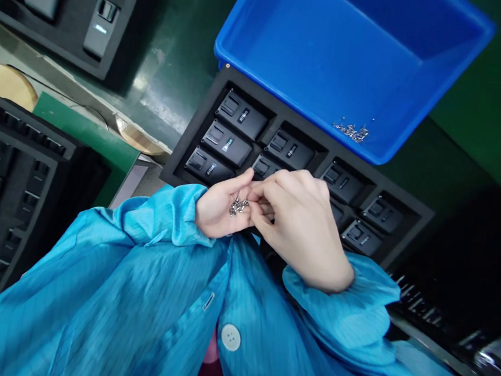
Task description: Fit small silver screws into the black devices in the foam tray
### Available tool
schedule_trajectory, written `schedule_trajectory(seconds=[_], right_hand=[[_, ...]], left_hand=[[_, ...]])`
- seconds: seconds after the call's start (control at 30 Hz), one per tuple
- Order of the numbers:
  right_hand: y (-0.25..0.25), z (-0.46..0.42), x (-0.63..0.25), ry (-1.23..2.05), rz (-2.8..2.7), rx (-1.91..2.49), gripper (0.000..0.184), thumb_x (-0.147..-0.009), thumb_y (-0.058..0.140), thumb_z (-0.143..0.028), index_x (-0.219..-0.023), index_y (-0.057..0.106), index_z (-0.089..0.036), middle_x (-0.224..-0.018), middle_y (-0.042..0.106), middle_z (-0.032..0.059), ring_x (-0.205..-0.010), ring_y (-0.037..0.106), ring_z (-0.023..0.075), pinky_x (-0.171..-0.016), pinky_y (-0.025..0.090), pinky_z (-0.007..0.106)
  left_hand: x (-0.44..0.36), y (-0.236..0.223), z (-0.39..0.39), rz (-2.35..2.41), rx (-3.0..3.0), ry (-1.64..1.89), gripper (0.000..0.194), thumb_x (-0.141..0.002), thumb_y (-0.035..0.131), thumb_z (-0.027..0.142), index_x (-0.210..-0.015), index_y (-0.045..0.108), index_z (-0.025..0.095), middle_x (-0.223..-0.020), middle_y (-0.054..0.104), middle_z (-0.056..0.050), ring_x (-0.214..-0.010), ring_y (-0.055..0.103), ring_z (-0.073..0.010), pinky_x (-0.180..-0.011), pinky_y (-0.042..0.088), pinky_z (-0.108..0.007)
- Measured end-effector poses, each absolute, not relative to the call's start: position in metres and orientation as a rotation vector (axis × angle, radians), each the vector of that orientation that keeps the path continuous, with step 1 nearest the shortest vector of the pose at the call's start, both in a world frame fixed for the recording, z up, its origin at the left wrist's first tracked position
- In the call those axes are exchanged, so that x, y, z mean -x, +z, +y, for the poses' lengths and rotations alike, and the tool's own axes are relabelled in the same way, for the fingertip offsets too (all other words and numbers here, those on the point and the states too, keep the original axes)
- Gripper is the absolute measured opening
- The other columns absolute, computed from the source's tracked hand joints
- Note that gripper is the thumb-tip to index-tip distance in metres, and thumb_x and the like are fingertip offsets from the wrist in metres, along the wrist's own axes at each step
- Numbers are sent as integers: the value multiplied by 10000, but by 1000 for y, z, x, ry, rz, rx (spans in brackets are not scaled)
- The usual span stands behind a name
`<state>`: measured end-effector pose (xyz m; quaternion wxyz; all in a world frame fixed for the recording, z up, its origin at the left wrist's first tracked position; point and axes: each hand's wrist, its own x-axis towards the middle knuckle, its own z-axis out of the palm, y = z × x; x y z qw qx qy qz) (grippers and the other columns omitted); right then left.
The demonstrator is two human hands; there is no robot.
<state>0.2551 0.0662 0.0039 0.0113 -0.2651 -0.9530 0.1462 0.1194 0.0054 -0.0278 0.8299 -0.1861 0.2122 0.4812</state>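
My left hand point(221, 212) is cupped palm up in front of my body, with a small heap of shiny metal screws point(238, 206) lying in it. Over its fingers, my right hand point(294, 216) bends down with thumb and fingertips pinched together beside the heap. Whatever sits between those fingertips is too small or hidden to make out. Just beyond both hands lies a black foam tray point(279, 118) whose pockets hold several black devices point(242, 114) with light lettering. My hands cover part of the tray's near pockets.
A blue plastic bin point(317, 46) stands against the tray's far side, a loose pile of screws point(353, 132) in its near corner. More foam trays with black devices sit at upper left point(75, 47) and lower left point(12, 177). Dark items lie at right.
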Motion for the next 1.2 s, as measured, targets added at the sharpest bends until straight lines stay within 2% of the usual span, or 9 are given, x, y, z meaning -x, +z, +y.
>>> schedule_trajectory(seconds=[0.13,0.2,0.27,0.33,0.4,0.5,0.6,0.77,1.2], right_hand=[[3,68,-254,487,-3016,801,89,-896,546,-180,-815,565,-214,-852,595,54,-858,473,234,-721,323,378],[1,68,-253,523,-2988,796,86,-895,545,-178,-822,565,-218,-859,600,52,-858,479,234,-722,342,376],[1,68,-252,569,-2924,776,90,-905,548,-176,-829,568,-221,-876,616,53,-861,497,233,-728,377,378],[4,69,-253,614,-2834,744,96,-918,559,-173,-837,570,-223,-885,633,50,-861,533,228,-744,421,383],[7,71,-256,611,-2720,729,90,-927,585,-168,-859,576,-227,-879,642,40,-863,577,217,-765,460,385],[8,75,-264,549,-2583,802,105,-921,605,-141,-880,582,-236,-877,639,28,-846,613,201,-767,485,373],[-4,72,-270,614,-2590,888,117,-904,591,-119,-869,588,-230,-875,620,24,-809,615,184,-725,485,336],[-33,56,-268,663,-2767,954,115,-887,552,-114,-859,589,-219,-879,617,18,-775,617,164,-703,463,294],[-32,35,-235,128,-3175,1055,178,-947,486,-172,-858,641,-173,-869,634,75,-727,541,202,-701,339,356]], left_hand=[[-118,-30,4,452,344,1020,657,-1104,140,312,-839,710,120,-676,711,-59,-725,738,-152,-983,532,-315],[-117,-31,3,440,336,1026,651,-1102,153,296,-768,687,131,-621,684,-47,-687,729,-146,-983,532,-310],[-117,-34,3,434,344,1022,631,-1101,157,291,-880,722,118,-677,716,-56,-767,753,-159,-1009,524,-318],[-115,-37,2,436,346,1018,609,-1099,153,308,-1145,719,87,-860,778,-94,-931,769,-179,-1042,508,-326],[-111,-40,3,445,333,1031,611,-1097,157,351,-1403,597,56,-1119,777,-150,-1113,740,-200,-1078,485,-325],[-98,-43,4,469,311,1125,654,-1093,182,426,-1583,385,43,-1430,637,-187,-1340,622,-233,-1138,444,-328],[-76,-43,2,501,284,1275,674,-1096,173,470,-1644,255,88,-1563,518,-151,-1446,518,-235,-1189,412,-338],[-49,-43,-4,530,236,1430,654,-1107,157,470,-1662,203,126,-1598,484,-116,-1471,480,-205,-1221,376,-318],[-50,-47,-9,435,211,1417,672,-1106,105,488,-1672,148,128,-1651,405,-93,-1515,408,-197,-1266,310,-313]])
